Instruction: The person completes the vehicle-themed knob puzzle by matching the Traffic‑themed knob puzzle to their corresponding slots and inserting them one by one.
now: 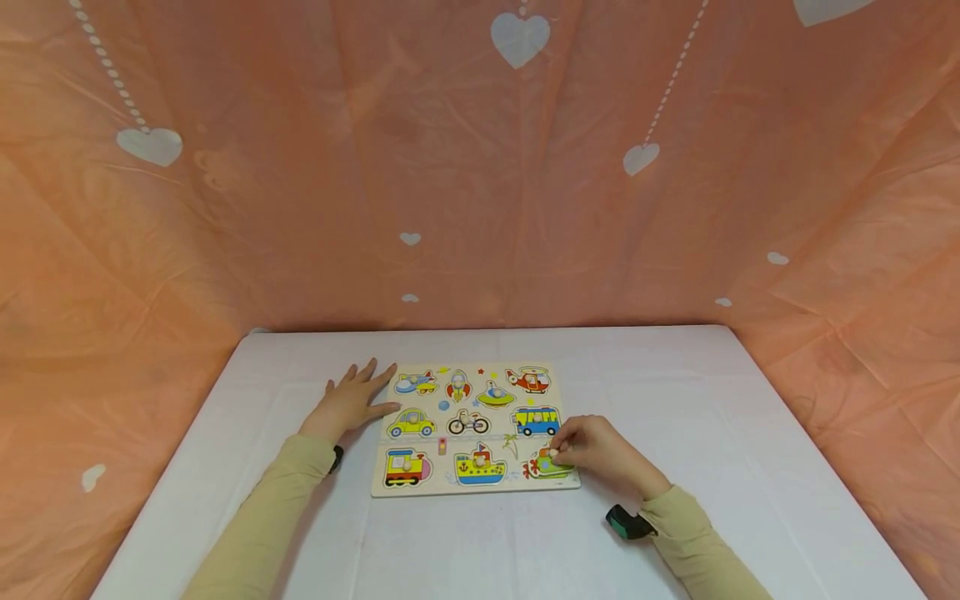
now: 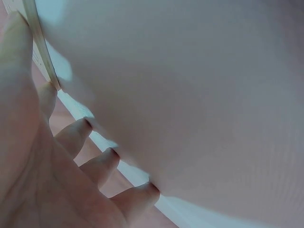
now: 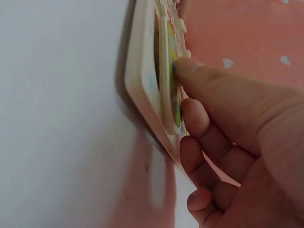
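A wooden knob puzzle board [image 1: 442, 490] lies flat on the table, with vehicle pieces in its recesses. My right hand [image 1: 600, 450] is at the board's near right corner, thumb and fingertips pinching the knob of a green submarine piece [image 1: 543, 468]. In the right wrist view this piece [image 3: 172, 80] sits tilted and partly above the board's surface; the knob is hidden by my fingers. My left hand [image 1: 345, 408] rests at the board's left edge with spread fingers. Its thumb [image 2: 16, 42] touches the board's edge, and the other fingertips rest on the table.
The white table [image 1: 450, 550] extends around the board on all sides. Behind it hangs an orange curtain [image 1: 480, 208] with white hearts. On the board, a boat piece [image 1: 480, 475] and a bus piece [image 1: 547, 423] are nearest the submarine.
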Available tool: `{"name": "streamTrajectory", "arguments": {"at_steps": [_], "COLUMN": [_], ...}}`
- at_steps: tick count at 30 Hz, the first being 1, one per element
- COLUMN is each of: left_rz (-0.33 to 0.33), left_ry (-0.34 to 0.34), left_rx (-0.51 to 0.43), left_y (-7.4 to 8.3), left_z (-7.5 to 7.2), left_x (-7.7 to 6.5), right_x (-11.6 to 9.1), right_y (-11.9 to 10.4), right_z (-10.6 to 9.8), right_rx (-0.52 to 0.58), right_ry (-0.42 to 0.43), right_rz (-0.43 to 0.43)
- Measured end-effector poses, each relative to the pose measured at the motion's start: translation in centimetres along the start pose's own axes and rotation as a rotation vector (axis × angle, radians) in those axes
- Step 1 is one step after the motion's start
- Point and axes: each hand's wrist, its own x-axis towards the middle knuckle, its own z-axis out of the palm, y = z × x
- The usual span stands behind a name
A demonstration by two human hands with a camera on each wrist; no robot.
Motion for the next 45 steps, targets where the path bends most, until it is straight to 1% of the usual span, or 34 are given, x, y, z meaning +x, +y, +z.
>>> {"name": "streamTrajectory", "arguments": {"at_steps": [3,7,16,28,45], "left_rz": [-0.007,-0.007,-0.008,0.000,-0.004], "left_ry": [0.000,0.006,0.003,0.018,0.012], "left_rx": [-0.003,0.003,-0.010,0.019,0.016], "left_y": [0.03,0.01,0.01,0.00,0.18], "left_z": [-0.01,-0.04,-0.03,0.01,-0.18], "left_x": [-0.02,0.01,-0.07,-0.01,-0.10], "right_x": [-0.03,-0.03,0.02,0.02,0.07], "right_y": [-0.11,-0.35,-0.51,-0.80,-0.44], "right_z": [0.28,0.48,1.06,0.90,0.89], "right_rx": [-0.032,-0.047,-0.054,-0.064,-0.078], "right_ry": [-0.002,-0.006,-0.003,-0.016,-0.016], "right_rz": [-0.010,-0.016,-0.027,-0.031,-0.047]}}
